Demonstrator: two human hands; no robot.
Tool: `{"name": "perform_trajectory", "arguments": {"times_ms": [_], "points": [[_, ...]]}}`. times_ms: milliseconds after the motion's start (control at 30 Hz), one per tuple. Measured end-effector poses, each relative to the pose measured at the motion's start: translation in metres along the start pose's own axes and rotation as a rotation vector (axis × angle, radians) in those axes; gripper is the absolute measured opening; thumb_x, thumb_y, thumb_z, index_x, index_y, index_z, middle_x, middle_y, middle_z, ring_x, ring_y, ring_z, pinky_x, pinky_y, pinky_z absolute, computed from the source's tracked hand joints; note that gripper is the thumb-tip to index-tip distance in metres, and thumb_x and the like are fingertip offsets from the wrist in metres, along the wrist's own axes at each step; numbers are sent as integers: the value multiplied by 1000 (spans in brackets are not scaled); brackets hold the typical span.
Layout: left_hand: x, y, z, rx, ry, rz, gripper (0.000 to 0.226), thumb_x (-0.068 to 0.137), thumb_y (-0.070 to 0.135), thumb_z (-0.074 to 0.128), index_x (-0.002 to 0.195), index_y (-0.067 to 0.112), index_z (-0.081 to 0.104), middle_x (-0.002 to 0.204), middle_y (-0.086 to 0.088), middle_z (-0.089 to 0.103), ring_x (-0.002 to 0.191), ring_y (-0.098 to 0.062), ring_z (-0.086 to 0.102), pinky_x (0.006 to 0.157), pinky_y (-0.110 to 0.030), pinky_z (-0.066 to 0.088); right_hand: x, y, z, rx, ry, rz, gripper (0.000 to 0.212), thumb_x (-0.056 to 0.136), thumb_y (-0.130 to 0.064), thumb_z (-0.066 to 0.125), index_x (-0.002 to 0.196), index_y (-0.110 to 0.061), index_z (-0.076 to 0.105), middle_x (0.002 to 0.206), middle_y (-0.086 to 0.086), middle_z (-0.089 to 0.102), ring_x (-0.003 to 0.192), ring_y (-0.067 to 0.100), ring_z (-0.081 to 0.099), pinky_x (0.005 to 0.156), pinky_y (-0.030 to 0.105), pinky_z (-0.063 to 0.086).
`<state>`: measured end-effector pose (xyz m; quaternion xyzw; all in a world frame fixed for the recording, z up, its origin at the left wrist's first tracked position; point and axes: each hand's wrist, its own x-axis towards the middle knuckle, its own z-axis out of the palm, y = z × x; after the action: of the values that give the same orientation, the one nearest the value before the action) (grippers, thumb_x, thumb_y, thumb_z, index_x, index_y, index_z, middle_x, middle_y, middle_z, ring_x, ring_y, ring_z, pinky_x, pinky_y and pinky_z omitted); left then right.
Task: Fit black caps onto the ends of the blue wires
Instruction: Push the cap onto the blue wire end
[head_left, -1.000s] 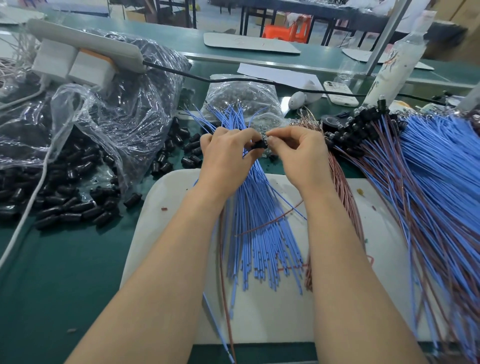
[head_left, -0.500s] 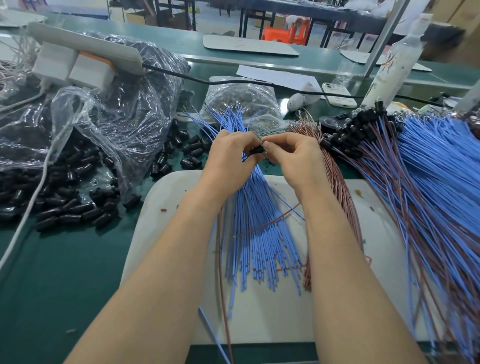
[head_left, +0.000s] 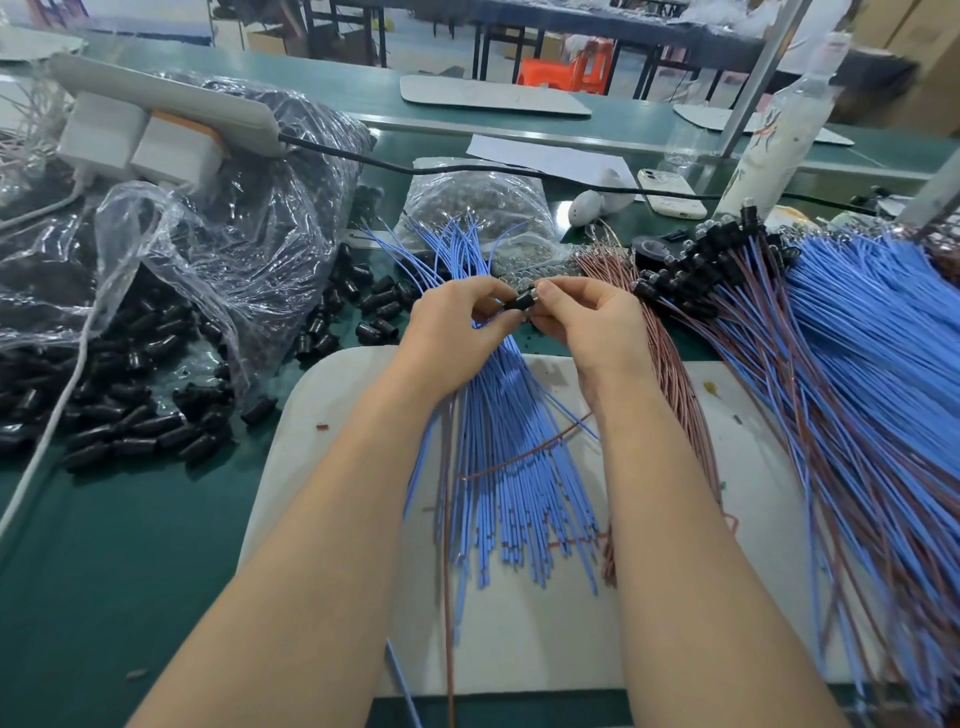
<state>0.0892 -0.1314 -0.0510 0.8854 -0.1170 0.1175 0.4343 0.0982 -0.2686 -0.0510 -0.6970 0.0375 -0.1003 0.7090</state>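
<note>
Centre frame, the two hands stay locked together over the fan of blue wires. Across the last second they have barely shifted, dipping a touch and returning, with the black cap pinched between them throughout. We judge the push-fit under way, not finished, since the cap is not yet let go.

The left hand keeps a tight grip, thumb and forefinger curled round the cap's dark barrel. The right hand pinches the end meeting it, where a small silvery glint shows, though we cannot tell which wire it belongs to. The cap sits just above the upper edge of the white mat.

It reads as a short, glossy moulded sleeve, like the loose caps spilling from the crinkled clear bag at left. The blue wires are thin, matte and stiff enough to lie straight. At right, the finished wires — blue mixed with brown strands — lie heaped on the green tabletop.
</note>
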Motion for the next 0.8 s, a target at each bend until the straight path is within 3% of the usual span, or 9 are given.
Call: {"name": "perform_trajectory", "arguments": {"times_ms": [67, 133, 333, 467, 600, 800], "points": [[0, 0, 0, -10, 3, 21, 16, 89, 20, 64, 104, 14, 69, 89, 1, 69, 84, -10, 58, 75, -6, 39, 1, 2, 0, 43, -4, 42, 14, 89, -5, 64, 78, -12, 67, 68, 1, 68, 63, 9, 66, 67, 21, 55], [0, 2, 0, -5, 27, 40, 15, 89, 16, 64, 102, 12, 69, 85, 1, 66, 80, -9, 55, 69, 0, 35, 1, 3, 2, 102, -9, 94, 15, 89, -4, 64, 76, -12, 66, 67, 1, 68, 63, 9, 66, 65, 19, 54], [-1, 5, 0, 14, 42, 55, 16, 89, 14, 63, 103, 9, 69, 88, -7, 68, 86, -18, 59, 75, -17, 39, -2, 3, 7, 267, -4, 160, 16, 89, -2, 62, 76, -9, 63, 67, 2, 67, 60, 6, 65, 60, 15, 52], [-2, 7, -3, 27, 30, 46, 16, 89, 16, 63, 103, 12, 69, 86, -1, 67, 84, -13, 58, 71, -10, 38, -2, 3, 8, 263, -16, 144, 14, 90, -3, 61, 77, -9, 63, 67, 1, 67, 62, 7, 66, 62, 15, 53], [0, 6, -11, 67, -1, -16, 14, 87, 21, 66, 100, 19, 69, 85, 1, 68, 86, -13, 60, 78, -22, 43, -2, 1, 14, 269, -65, 117, 12, 89, -2, 61, 81, -10, 64, 74, 4, 67, 67, 11, 66, 72, 22, 55], [4, 19, -27, 177, -47, -30, 13, 85, 25, 67, 96, 18, 67, 81, 5, 66, 85, -21, 62, 88, -40, 47, -7, -6, 17, 232, -141, 112, 10, 90, -3, 60, 83, -9, 64, 77, 6, 67, 68, 11, 65, 71, 21, 53]]}}
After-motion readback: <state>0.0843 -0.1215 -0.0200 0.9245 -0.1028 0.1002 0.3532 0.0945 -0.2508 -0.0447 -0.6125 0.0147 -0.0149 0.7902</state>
